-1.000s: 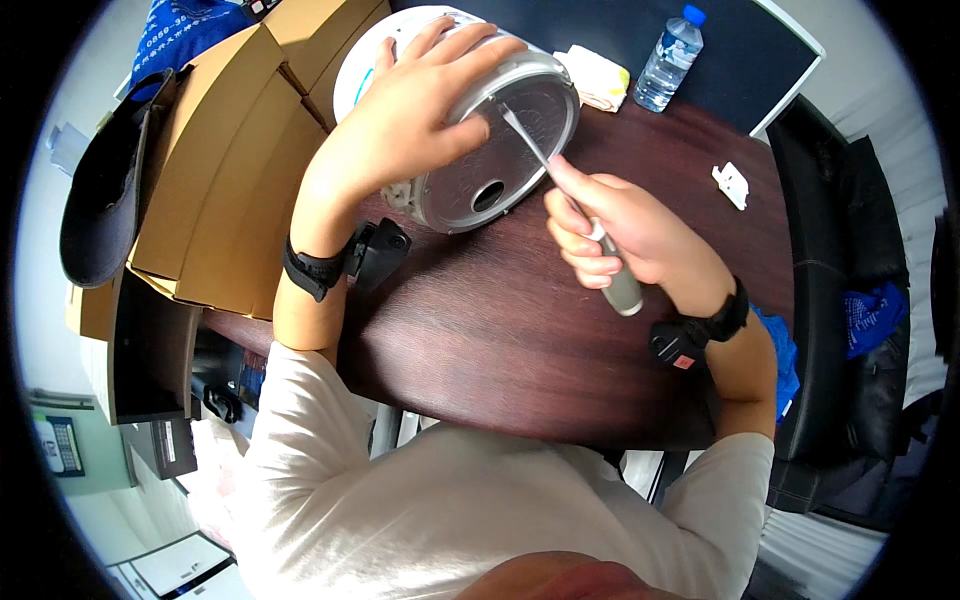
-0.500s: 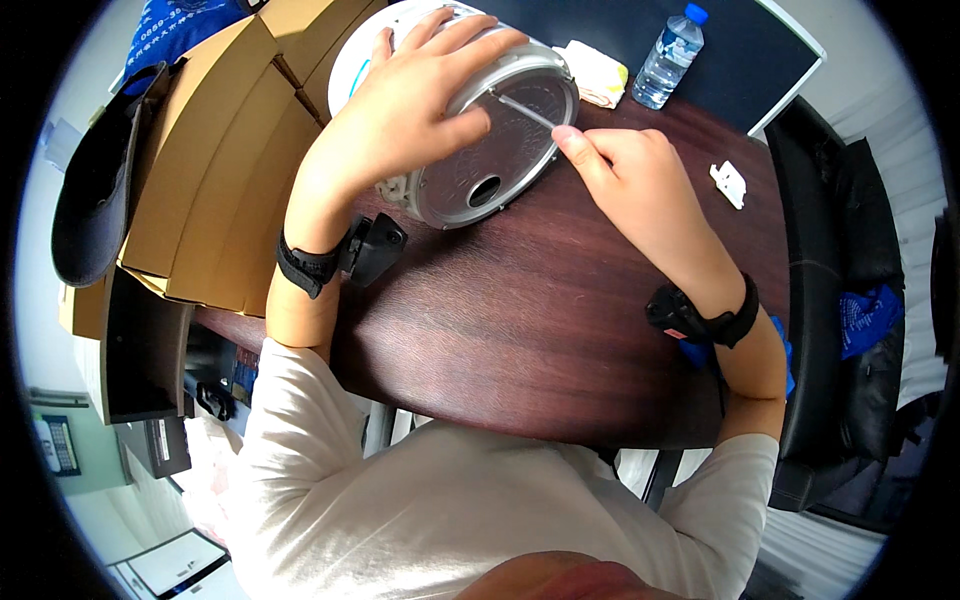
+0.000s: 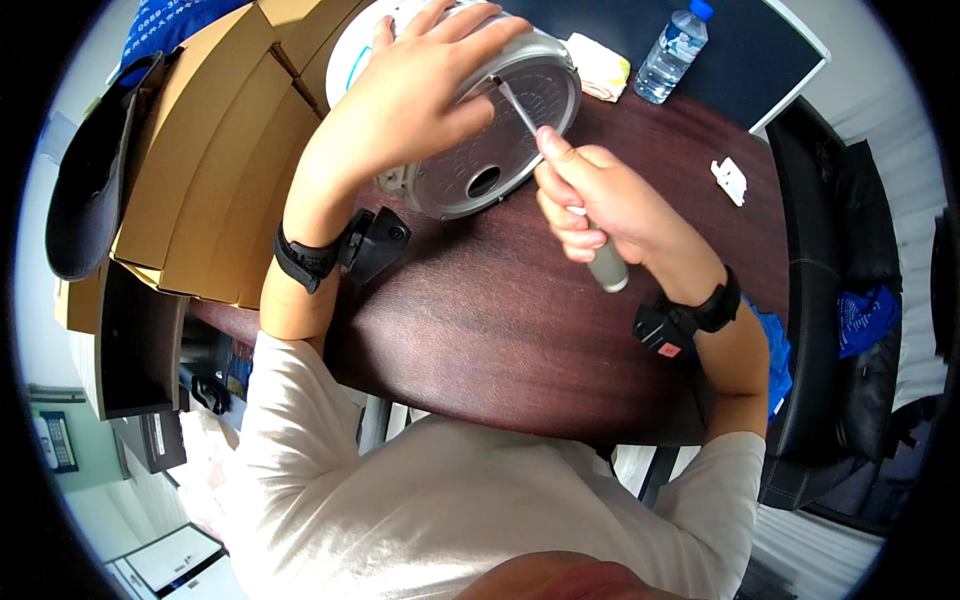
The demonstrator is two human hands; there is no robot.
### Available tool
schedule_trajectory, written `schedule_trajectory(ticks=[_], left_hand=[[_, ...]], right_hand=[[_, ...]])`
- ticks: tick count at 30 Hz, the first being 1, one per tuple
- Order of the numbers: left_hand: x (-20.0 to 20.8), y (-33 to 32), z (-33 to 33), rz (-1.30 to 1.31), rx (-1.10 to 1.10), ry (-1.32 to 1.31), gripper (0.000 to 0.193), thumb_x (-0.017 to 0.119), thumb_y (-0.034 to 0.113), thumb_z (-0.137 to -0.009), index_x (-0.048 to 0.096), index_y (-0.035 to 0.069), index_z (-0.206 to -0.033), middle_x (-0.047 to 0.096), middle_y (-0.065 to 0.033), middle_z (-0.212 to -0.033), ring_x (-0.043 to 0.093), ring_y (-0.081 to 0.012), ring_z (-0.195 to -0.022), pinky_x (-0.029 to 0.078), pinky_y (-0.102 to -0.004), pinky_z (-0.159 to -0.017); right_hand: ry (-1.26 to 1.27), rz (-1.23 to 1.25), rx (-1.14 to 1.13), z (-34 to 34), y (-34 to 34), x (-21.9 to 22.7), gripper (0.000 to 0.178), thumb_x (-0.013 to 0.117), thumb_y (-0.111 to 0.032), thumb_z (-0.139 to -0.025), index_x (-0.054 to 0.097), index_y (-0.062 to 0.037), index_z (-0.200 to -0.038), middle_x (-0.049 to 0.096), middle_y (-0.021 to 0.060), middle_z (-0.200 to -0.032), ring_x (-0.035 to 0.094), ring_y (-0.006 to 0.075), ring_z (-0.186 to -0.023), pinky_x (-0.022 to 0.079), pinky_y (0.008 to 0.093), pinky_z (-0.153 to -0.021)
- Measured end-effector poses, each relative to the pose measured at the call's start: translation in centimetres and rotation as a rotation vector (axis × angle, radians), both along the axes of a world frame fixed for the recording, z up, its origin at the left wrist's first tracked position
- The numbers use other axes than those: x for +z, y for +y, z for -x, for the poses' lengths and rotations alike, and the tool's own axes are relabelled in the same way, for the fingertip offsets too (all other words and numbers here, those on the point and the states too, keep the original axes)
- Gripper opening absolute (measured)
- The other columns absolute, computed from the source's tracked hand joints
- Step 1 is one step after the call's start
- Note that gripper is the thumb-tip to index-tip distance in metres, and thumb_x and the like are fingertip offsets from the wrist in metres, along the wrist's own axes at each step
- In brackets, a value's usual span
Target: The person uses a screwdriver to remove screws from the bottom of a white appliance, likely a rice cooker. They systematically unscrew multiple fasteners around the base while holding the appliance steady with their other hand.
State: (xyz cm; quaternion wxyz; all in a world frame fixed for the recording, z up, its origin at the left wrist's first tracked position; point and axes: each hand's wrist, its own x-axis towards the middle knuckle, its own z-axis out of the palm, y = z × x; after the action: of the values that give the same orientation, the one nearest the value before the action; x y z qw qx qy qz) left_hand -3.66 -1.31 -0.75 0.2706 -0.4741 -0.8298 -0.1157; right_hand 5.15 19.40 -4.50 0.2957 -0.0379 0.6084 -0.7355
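A round white appliance (image 3: 345, 75) lies tipped on the far part of the table, its grey slotted base plate (image 3: 520, 120) toward me. The plate has an oval hole near its lower edge. Across the appliance's upper side my left hand (image 3: 430, 90) is spread, fingers over the body and thumb by the plate's rim, holding it steady. My right hand (image 3: 600, 200) is closed around a screwdriver (image 3: 608, 268) with a grey handle. The metal shaft points up and left, its tip at the plate's upper rim near my left thumb. Whether it sits in a screw is too small to tell.
Brown cardboard boxes (image 3: 205, 170) and a black cap (image 3: 95, 190) are at the left. A folded cloth (image 3: 600, 68) and a water bottle (image 3: 672, 55) stand behind the appliance. A small white part (image 3: 729, 182) lies on the dark wooden table (image 3: 480, 330), right of my hand.
My right hand has turned and shifted slightly left and down, bringing the screwdriver's handle into view and its shaft steeper. The tip stays at the rim; my left hand has barely moved.
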Motion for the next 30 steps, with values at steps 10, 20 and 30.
schedule_trajectory(ticks=[10,20,30], left_hand=[[0.0,-0.2,-0.2,0.016,0.021,-0.018,0.065,0.059,0.016,-0.077,0.046,0.018,-0.141,0.044,-0.0112,-0.145,0.033,-0.0395,-0.138,0.02,-0.0587,-0.111],[0.0,-0.1,-0.2,0.027,0.035,-0.014,0.067,0.059,0.015,-0.075,0.046,0.019,-0.141,0.044,-0.0104,-0.146,0.031,-0.0382,-0.14,0.017,-0.0596,-0.113],[0.2,0.2,-0.4,0.02,0.029,-0.026,0.067,0.056,0.014,-0.074,0.046,0.017,-0.14,0.045,-0.0109,-0.144,0.033,-0.0377,-0.139,0.018,-0.0576,-0.113]], right_hand=[[-0.185,0.342,0.109,-0.6,-0.8,-1.3,0.059,0.03,-0.056,-0.101,0.033,-0.0129,-0.061,0.031,-0.003,-0.052,0.029,0.0086,-0.036,0.033,0.0271,-0.037],[1.105,-1.142,-0.46,-0.5,1.8,0.8,0.053,0.056,-0.041,-0.095,0.064,-0.0003,-0.062,0.056,0.0216,-0.057,0.059,0.0402,-0.053,0.047,0.0456,-0.05],[1.096,-1.152,-0.457,0.1,0.7,0.7,0.055,0.055,-0.044,-0.094,0.064,-0.0011,-0.061,0.058,0.021,-0.056,0.061,0.0397,-0.054,0.049,0.0453,-0.051]])
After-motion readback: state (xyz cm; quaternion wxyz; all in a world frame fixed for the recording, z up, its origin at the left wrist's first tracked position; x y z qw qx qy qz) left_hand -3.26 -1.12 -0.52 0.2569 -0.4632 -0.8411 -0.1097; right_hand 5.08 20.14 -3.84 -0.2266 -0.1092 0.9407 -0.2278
